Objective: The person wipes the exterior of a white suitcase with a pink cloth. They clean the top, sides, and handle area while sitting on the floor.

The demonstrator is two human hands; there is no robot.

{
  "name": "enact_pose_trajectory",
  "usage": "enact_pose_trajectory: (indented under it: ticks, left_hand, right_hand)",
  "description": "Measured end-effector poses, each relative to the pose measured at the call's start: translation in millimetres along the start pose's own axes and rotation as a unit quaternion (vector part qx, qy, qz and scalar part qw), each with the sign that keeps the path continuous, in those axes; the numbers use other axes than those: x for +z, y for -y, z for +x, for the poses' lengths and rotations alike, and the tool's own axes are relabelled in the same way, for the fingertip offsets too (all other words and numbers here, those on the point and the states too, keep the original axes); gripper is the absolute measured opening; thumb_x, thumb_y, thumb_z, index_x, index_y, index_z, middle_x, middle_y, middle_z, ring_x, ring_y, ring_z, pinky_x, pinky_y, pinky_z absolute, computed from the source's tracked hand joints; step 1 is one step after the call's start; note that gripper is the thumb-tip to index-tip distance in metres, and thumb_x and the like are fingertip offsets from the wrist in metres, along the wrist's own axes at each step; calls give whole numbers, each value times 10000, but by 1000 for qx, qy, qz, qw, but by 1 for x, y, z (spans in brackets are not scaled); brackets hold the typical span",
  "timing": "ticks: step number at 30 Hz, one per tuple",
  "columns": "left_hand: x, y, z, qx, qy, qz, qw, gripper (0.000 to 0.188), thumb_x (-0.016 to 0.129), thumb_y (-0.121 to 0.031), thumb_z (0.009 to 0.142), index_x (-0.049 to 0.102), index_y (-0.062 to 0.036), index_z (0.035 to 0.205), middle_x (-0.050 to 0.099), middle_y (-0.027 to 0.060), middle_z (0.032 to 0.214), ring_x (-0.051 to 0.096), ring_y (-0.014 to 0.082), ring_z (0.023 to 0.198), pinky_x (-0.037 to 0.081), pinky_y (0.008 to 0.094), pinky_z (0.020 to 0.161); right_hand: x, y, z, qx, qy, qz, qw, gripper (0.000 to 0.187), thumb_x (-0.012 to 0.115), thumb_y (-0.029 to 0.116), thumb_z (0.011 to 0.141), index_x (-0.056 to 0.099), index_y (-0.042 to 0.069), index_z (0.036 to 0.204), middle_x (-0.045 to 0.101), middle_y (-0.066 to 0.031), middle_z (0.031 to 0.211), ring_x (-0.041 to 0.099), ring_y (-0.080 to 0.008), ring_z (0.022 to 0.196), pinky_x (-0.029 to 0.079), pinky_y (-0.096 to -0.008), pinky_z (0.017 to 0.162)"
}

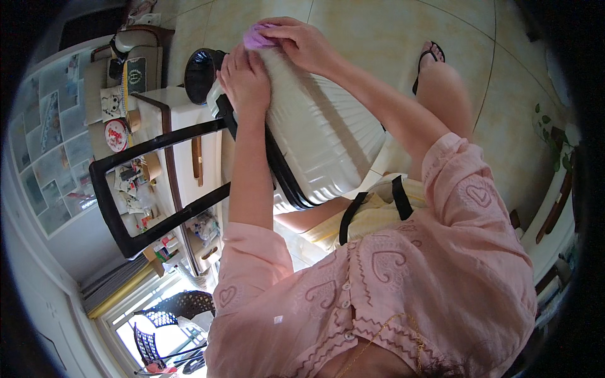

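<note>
A white ribbed hard-shell suitcase (pixel 315 135) with a black zip band stands tilted in front of me. Its black telescopic handle (pixel 161 135) is pulled out toward the left. My left hand (pixel 244 82) lies over the suitcase's upper end, fingers bent and gripping the edge. Bunched in the fingers of my right hand (pixel 305 45) is a light purple cloth (pixel 259 36), which sits against the far end of the suitcase, just beyond my left hand. The fingertips of my right hand are partly hidden by the cloth.
A black bin (pixel 203 75) stands close behind the suitcase's handle end. To the left runs a white cabinet (pixel 183 113) with assorted small items on it. My foot in a black sandal (pixel 432 57) rests on the tiled floor (pixel 378 38). Rightward are a plant (pixel 545 129) and white drawers (pixel 551 208).
</note>
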State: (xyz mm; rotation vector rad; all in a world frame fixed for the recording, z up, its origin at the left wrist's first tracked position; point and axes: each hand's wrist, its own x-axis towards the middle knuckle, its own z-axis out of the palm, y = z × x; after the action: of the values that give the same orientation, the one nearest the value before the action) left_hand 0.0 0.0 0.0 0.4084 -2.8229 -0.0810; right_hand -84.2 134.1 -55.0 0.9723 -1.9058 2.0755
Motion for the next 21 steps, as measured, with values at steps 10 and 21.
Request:
enact_pose_trajectory:
  ticks: [10,21]
  left_hand:
    - [-5,8,-2,19,-30,-5,999,441,408,-336,962,497,-86,1314,519,116,1315,403,319,1283,228,532,1091]
    - [-1,-1,-4,33,-40,9,999,424,421,-334,957,508,-98,1298,523,115,1316,423,307,1268,252,524,1083]
  right_hand:
    - [3,-90,-66,281,149,-35,947,370,484,-11,840,604,54,1183,663,-180,1029,629,-295,914,471,-351,836]
    - [-10,19,-18,-37,-4,-2,999,392,515,-72,806,624,57,1160,653,-141,1115,637,-320,948,498,-340,857]
